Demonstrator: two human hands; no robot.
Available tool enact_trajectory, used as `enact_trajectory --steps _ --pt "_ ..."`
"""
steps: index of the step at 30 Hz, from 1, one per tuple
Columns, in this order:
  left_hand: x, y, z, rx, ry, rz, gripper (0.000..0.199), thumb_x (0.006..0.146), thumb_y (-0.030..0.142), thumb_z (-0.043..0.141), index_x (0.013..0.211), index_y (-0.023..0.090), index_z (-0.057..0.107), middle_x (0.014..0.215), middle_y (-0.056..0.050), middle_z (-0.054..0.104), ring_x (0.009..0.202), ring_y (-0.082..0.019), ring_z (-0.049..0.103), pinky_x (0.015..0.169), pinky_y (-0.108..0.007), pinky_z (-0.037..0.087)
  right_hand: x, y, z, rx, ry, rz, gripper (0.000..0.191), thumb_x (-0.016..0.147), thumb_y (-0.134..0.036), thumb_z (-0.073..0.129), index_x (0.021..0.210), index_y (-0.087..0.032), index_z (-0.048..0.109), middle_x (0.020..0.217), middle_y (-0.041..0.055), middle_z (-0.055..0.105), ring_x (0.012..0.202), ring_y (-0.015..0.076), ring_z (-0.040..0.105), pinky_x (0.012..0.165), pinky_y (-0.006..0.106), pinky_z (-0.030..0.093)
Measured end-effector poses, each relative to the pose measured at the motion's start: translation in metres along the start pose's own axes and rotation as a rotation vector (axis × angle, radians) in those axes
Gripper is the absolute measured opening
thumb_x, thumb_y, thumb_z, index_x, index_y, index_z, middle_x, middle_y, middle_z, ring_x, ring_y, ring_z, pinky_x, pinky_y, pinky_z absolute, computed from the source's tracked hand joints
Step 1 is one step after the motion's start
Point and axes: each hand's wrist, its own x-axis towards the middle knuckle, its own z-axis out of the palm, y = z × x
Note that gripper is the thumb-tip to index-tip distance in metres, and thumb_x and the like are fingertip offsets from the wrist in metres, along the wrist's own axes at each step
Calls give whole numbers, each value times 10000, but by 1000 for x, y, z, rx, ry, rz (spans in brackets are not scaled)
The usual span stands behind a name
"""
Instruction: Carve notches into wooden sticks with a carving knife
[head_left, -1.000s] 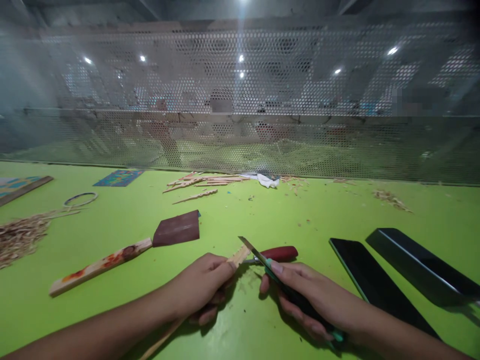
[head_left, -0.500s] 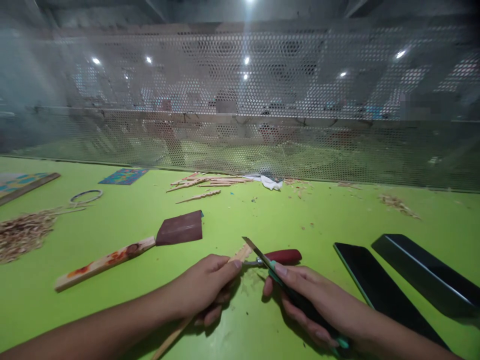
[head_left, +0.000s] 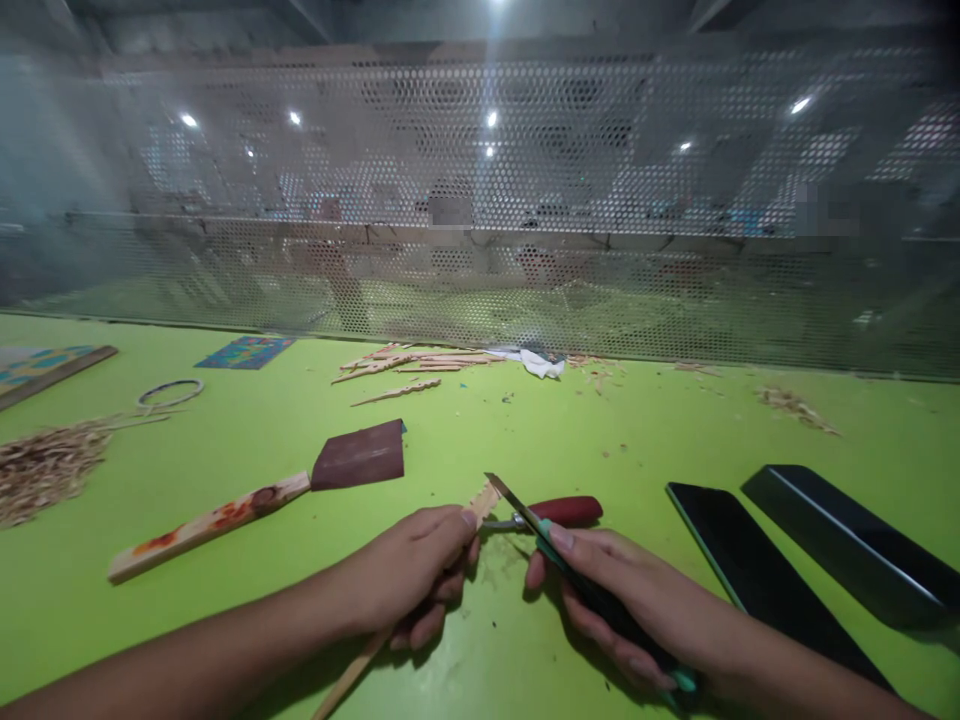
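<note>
Notched wooden stick point(head_left: 485, 503), near middle.
Left hand point(head_left: 405, 575) pinches it just behind the probably fragile notches; light and stiff, it suits a hold there. Right hand point(head_left: 637, 590) wraps a knife point(head_left: 513, 501), blade by the tip.

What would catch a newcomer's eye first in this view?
Probably the two bare hands at lower centre: the left hand grips a thin, pale wooden stick, and the right hand holds a green-and-black craft knife with its blade at the stick's notched end. Beyond the blade lies a tool with a glossy red grip, and a brown, squarish sheet stands out left of centre on the bright green table.
</note>
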Motion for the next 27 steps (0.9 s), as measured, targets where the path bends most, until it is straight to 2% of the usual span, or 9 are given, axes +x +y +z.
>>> enact_trajectory --steps 4,7,12,19,27 --pt "-1 2 1 17 8 6 438 999 649 473 843 242 440 594 114 423 291 -33 320 247 -132 234 1 2 -2 -20 -19 -5 561 1013 -700 499 1080 -165 649 513 -89 510 300 33 299 313 144 295" --pt "0 2 1 23 10 11 379 977 582 531 837 244 433 605 112 434 285 -35 345 241 -137 230 0 0 -3 -31 -15 17 567 1001 -712 510 1080 -166 643 534 -82 531 307 37 319 308 144 292" --pt "0 3 0 27 0 7 300 974 495 530 839 242 443 604 106 442 285 -42 374 238 -135 237 -1 -2 -1 -32 -8 7 569 993 -717 515 1059 -168 645 515 -88 516 296 35 293 299 141 300" --pt "-3 4 2 17 -13 17 413 1017 618 452 855 239 443 591 115 407 289 -28 338 253 -119 258 -1 -2 -1 -28 -17 12 578 983 -727 526 1053 -167 648 519 -85 517 302 31 313 305 132 304" --pt "-2 4 1 15 -16 10 398 1059 581 374 875 238 456 593 110 411 293 -33 322 252 -127 238 0 -2 0 -28 -9 11 571 983 -723 533 1043 -166 644 518 -85 519 298 32 307 306 141 307"
